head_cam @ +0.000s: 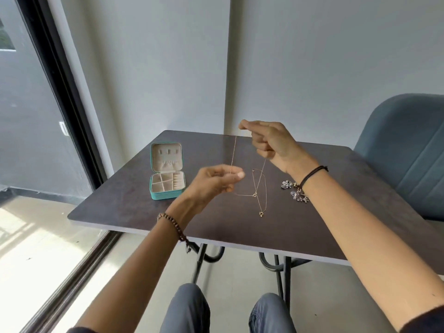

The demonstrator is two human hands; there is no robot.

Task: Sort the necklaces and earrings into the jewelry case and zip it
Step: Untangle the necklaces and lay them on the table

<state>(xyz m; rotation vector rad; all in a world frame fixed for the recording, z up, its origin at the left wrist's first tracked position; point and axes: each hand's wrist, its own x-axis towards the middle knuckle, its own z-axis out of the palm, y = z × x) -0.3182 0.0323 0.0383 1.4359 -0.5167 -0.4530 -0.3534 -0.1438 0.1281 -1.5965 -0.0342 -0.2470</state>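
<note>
At the far left a dark-framed glass door [60, 97] is cut off by the edge, and a small white fitting on its frame is too blurred to identify. At ten o'clock on the dark brown square worktop [125, 200] stands a teal square jewellery case [167, 171]. It is open, with the lid upright behind the base. The beige-lined lid carries a row of small tabs above a gathered pocket, and the base is divided into small square cells on the left and ribbed slots on the right, all showing only beige lining. Just right of the case, the left hand [213, 181], with a brown beaded bracelet [173, 227] on its wrist, is raised above the worktop. Its grip pinches a thin gold chain necklace [233, 152] between thumb and fingertips. The chain runs almost straight up towards twelve o'clock, where the right hand [269, 143] grasps its upper part between thumb and forefinger, the other fingers curled in. From that hand another strand drops to a small ring pendant [254, 194] near the worktop's centre. A second gold chain with a small pendant [261, 214] lies there too. The strands are so fine and overlapped that which belongs to which necklace cannot be told. At three o'clock a cluster of silvery stone-set earrings [296, 191] rests on the worktop, partly hidden behind the right wrist and its black cord band [312, 173], so their number is unclear. A blue upholstered chair [408, 152] is cut off at the right edge.
</note>
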